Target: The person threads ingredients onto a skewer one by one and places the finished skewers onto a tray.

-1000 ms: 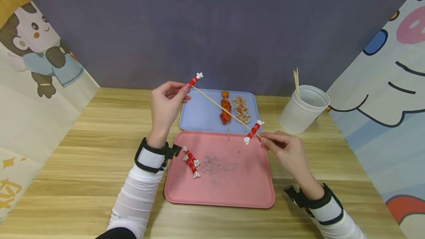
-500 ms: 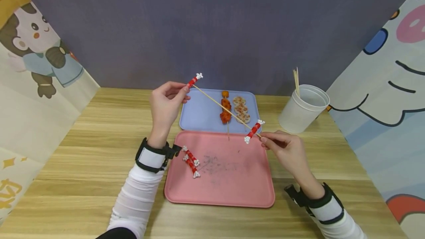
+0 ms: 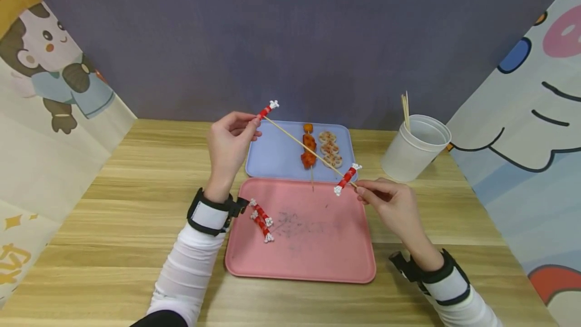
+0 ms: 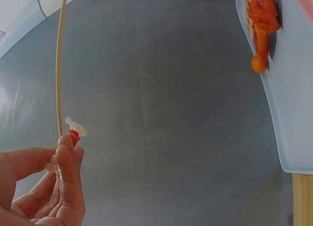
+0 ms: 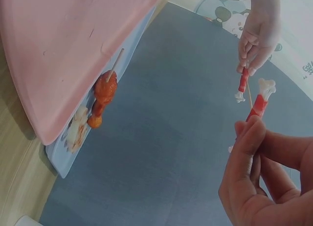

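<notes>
A thin bamboo skewer is held slantwise above the trays. At its upper left end my left hand pinches a red piece with white frilled ends between thumb and fingertips, the skewer's end right at it. My right hand pinches the skewer's lower right end. A second red-and-white piece sits crosswise on the skewer, just beyond the right fingertips. In the left wrist view, the fingers cover most of the left piece. Two similar pieces lie on the pink tray.
Behind the pink tray is a blue tray bearing a skewer of orange-brown meat pieces and whitish lotus-like slices. A white bucket with several bamboo skewers stands at the right, before a grey back panel.
Both hands keep their grips on the piece and the skewer. The left hand has shifted very slightly to the right.
</notes>
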The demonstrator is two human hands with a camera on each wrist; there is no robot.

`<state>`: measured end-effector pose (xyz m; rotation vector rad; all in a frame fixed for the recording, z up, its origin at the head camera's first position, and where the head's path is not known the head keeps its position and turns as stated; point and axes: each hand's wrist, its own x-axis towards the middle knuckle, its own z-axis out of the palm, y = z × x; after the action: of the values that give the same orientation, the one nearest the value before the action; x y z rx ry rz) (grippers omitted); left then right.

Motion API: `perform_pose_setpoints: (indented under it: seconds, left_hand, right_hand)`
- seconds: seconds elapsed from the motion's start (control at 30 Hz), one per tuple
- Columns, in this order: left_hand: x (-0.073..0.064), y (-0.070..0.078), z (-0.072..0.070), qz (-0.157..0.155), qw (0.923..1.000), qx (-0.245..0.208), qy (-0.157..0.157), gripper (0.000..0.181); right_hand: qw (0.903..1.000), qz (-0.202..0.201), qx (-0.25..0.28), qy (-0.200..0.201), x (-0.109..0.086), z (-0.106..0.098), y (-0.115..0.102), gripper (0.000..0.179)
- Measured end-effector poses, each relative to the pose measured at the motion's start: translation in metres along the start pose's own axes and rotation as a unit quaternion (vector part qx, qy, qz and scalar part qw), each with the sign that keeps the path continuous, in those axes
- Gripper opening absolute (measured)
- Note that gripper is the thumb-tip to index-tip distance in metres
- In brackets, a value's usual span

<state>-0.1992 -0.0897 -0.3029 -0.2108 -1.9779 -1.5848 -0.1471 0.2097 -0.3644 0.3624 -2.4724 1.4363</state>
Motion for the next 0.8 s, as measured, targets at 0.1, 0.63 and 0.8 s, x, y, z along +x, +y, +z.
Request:
perform_pose_setpoints:
  seconds: [0.1, 0.63, 0.8]
  left_hand:
    - [0.0, 0.0, 0.001, 0.008, 0.9999, 0.014, 0.005, 0.015]
    - [0.002, -0.035, 0.01, 0.084, 0.9934, 0.068, 0.038, 0.012]
    - [0.0, -0.035, 0.012, 0.095, 0.9909, 0.086, 0.041, 0.009]
  right_hand:
    - [1.0, 0.004, 0.0, -0.003, 0.0, 0.0, -0.001, 0.014]
    - [0.9998, -0.011, 0.019, -0.004, 0.0, -0.002, 0.013, 0.013]
    - [0.9999, -0.012, 0.007, -0.001, -0.001, -0.003, 0.013, 0.013]
